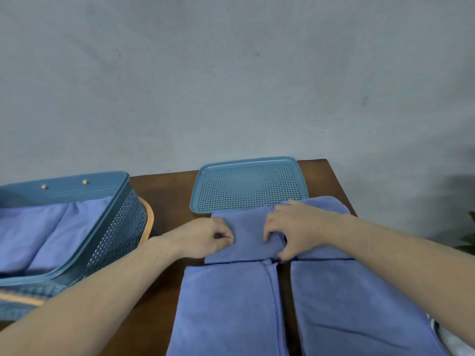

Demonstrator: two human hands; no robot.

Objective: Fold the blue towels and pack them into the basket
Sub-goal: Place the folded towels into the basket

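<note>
Two hands, left hand point(205, 236) and right hand point(290, 228), pinch folded blue towel point(246, 236) at opposite edges, likely for lifting toward basket point(120, 227); more towels point(354, 304) await on table point(167, 196).

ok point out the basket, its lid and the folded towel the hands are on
basket point(120, 227): head view, on its perforated right side wall
lid point(298, 176): head view, on its raised right rim
folded towel point(248, 232): head view, on the top face between the two hands
</note>
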